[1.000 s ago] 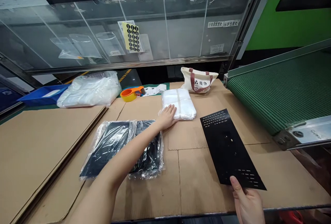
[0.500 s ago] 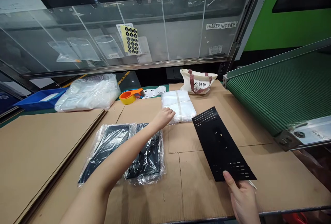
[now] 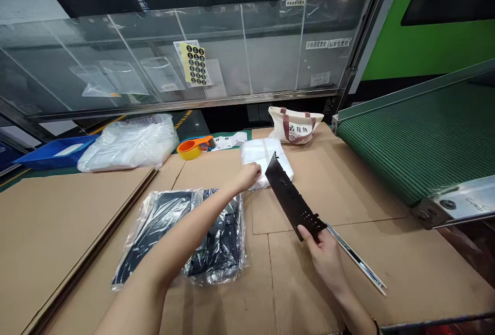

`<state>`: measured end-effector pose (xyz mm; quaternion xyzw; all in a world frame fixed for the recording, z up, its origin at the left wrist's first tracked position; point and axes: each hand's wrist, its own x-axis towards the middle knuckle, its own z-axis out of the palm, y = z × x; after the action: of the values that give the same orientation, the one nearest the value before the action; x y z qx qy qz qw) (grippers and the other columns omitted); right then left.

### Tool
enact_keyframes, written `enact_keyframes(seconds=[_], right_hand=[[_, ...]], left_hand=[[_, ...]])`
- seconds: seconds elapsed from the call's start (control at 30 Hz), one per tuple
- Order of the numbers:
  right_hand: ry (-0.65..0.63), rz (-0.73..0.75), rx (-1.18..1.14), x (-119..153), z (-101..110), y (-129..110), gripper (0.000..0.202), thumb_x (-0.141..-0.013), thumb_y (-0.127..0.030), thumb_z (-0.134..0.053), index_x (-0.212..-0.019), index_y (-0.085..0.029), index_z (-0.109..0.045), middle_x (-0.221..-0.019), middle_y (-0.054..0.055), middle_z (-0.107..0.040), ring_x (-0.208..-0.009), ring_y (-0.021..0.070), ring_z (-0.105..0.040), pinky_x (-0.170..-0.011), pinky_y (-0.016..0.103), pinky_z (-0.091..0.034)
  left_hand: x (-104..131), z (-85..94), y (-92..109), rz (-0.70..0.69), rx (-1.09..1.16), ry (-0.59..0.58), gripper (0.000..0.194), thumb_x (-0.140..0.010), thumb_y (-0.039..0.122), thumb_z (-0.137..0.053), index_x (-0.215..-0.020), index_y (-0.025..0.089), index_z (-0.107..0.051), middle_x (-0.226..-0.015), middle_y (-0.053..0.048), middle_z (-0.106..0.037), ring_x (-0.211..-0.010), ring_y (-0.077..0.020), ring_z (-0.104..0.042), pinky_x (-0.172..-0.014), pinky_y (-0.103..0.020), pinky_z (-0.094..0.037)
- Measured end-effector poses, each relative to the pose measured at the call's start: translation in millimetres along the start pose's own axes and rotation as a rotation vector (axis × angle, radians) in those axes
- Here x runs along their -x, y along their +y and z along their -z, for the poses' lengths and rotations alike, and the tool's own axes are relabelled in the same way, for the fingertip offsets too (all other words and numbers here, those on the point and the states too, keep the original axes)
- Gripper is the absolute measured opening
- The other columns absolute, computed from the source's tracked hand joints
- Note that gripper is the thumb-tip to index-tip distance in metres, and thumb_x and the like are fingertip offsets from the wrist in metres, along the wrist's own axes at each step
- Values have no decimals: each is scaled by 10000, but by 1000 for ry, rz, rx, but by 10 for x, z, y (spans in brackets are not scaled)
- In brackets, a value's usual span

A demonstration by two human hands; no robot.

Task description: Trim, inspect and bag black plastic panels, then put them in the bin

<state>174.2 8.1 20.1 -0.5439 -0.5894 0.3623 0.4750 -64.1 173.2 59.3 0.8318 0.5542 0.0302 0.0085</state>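
Observation:
A black perforated panel [image 3: 290, 197] is held by its lower end in my right hand [image 3: 323, 252], tilted with one face turned partly away. Beneath and right of that hand, long metal tweezers [image 3: 359, 258] lie on the cardboard. My left hand [image 3: 249, 174], fingers curled together, is at the near left edge of a white stack of plastic bags [image 3: 276, 155] with a band around it; whether it pinches a bag is hidden. Under my left forearm lie black panels in clear plastic wrap [image 3: 216, 237].
A green conveyor [image 3: 417, 134] rises at the right. Behind the stack stand a cream cloth bag [image 3: 296, 124] and an orange tape dispenser [image 3: 193, 147]. Farther left are a plastic-wrapped bundle [image 3: 129, 141], a blue tray [image 3: 58, 153] and cardboard sheets [image 3: 69, 211].
My right hand has moved left and up with the black panel and turned it more edge-on, uncovering the metal piece on the cardboard. My left hand has barely moved.

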Motion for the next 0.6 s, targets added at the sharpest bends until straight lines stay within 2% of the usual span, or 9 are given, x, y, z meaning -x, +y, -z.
enact_keyframes(seconds=[0.07,0.13,0.27,0.33,0.43,0.6], right_hand=[[-1,30,16,-3,-41,18,485,-857,-558,-525,-873,-127,-747,-796,111,-754,-665,241,-696,-574,287,-538],[14,35,33,2,-65,52,478,-862,-549,-522,-861,-127,-749,-771,109,-751,-626,231,-688,-547,280,-532],[52,32,26,6,-84,120,460,-860,-533,-539,-923,-127,-748,-888,128,-759,-778,250,-717,-640,283,-560],[57,42,22,12,-91,143,448,-864,-525,-538,-926,-133,-746,-921,130,-758,-826,254,-716,-669,284,-562],[57,56,56,32,-109,177,450,-870,-530,-526,-846,-137,-744,-815,116,-752,-697,230,-699,-565,265,-532],[52,96,114,54,-150,235,473,-889,-534,-503,-696,-150,-700,-551,51,-646,-455,160,-562,-421,239,-414]], left_hand=[[77,36,-5,-52,-18,6,95,-893,204,-585,-935,131,-630,-953,-80,-660,-901,-193,-620,-799,-327,-503],[169,63,-13,-112,-42,7,152,-844,182,-631,-991,140,-626,-1015,-104,-654,-975,-234,-602,-842,-347,-480],[279,52,-25,-155,-92,2,173,-816,13,-527,-876,136,-633,-936,-124,-653,-940,-250,-601,-834,-362,-456],[264,26,-31,-132,-98,11,212,-820,-10,-481,-839,135,-634,-889,-126,-651,-894,-244,-605,-789,-348,-462],[192,-6,-50,-84,-81,47,234,-845,8,-448,-876,137,-641,-902,-129,-652,-878,-241,-605,-745,-337,-470],[99,-32,-89,-31,-18,80,282,-830,-16,-422,-907,138,-645,-896,-121,-658,-880,-240,-608,-751,-335,-471]])
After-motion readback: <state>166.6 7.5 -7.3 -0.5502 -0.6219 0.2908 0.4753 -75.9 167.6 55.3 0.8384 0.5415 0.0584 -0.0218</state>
